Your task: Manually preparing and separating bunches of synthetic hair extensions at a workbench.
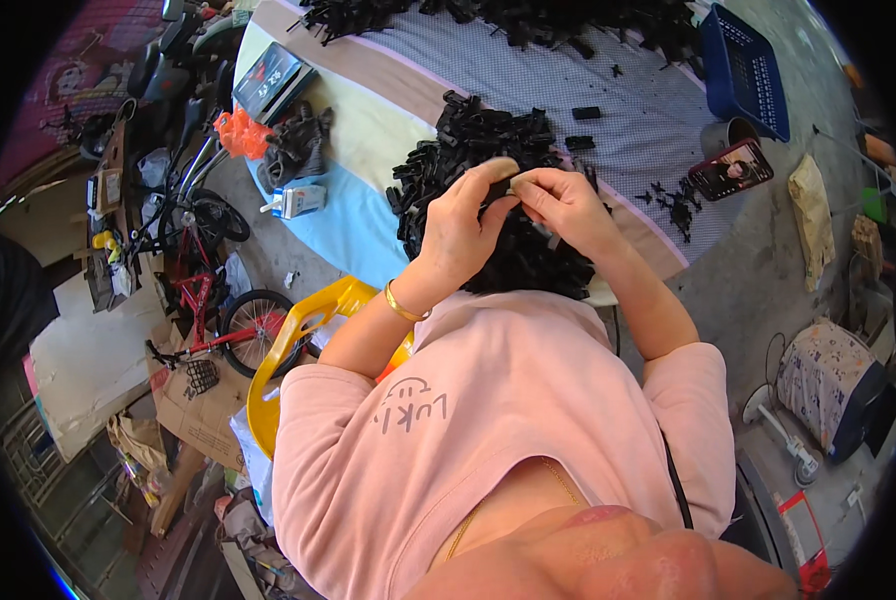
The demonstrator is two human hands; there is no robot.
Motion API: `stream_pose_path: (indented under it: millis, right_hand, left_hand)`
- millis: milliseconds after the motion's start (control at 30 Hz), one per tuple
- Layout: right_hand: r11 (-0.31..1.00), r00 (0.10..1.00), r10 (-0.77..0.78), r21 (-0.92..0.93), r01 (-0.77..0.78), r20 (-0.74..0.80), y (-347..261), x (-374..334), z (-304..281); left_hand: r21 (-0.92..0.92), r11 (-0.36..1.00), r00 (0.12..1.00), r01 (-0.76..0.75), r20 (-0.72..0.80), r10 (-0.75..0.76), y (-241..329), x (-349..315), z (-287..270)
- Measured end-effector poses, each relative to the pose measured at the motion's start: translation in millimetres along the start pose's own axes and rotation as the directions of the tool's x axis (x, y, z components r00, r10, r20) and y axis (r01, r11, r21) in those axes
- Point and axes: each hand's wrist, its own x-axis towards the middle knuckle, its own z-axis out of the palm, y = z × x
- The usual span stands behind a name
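"Two bare hands in the head view: how are the fingers set?"

"Together. The left hand point(456, 222) has thumb and index finger clamped on a small black piece point(497, 189), mostly hidden; the right hand point(574, 210) pinches at its right end, fingertips touching the left hand's."

"Where's that piece?"

"Above a heap of black pieces point(476, 128), on the near side of a table covered by a striped cloth point(386, 140)."

"What's about it?"

"A smartphone point(733, 171) and blue plastic basket point(772, 92) to the right, an orange plastic bag point(243, 133) to the left."
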Motion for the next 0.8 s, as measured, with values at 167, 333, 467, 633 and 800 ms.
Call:
stream_pose_path:
  millis: [167,333,467,633,800]
  right_hand:
    - [0.924,0.972,-0.22,-0.338,0.18,-0.082,-16,-11,-5]
    - [0.937,0.983,-0.176,-0.298,0.182,0.047,-25,-15,-7]
    - [0.987,0.981,-0.162,0.012,0.162,0.109,-31,-24,-22]
    - [0.982,0.968,-0.18,0.093,0.166,0.174,-29,-22,-17]
    - [0.954,0.931,-0.245,-0.105,0.281,0.27,-25,-18,-16]
  left_hand:
    - [0.135,0.976,0.978,0.171,0.098,-0.185,13,2,-2]
    - [-0.237,0.927,0.907,0.29,0.377,-0.187,14,6,-15]
    - [-0.633,0.424,0.726,0.647,0.682,-0.089,13,10,-41]
    - [-0.68,0.169,0.701,0.713,0.701,-0.134,-1,2,-24]
    - [-0.641,0.039,0.636,0.767,0.752,-0.173,-14,-11,-11]
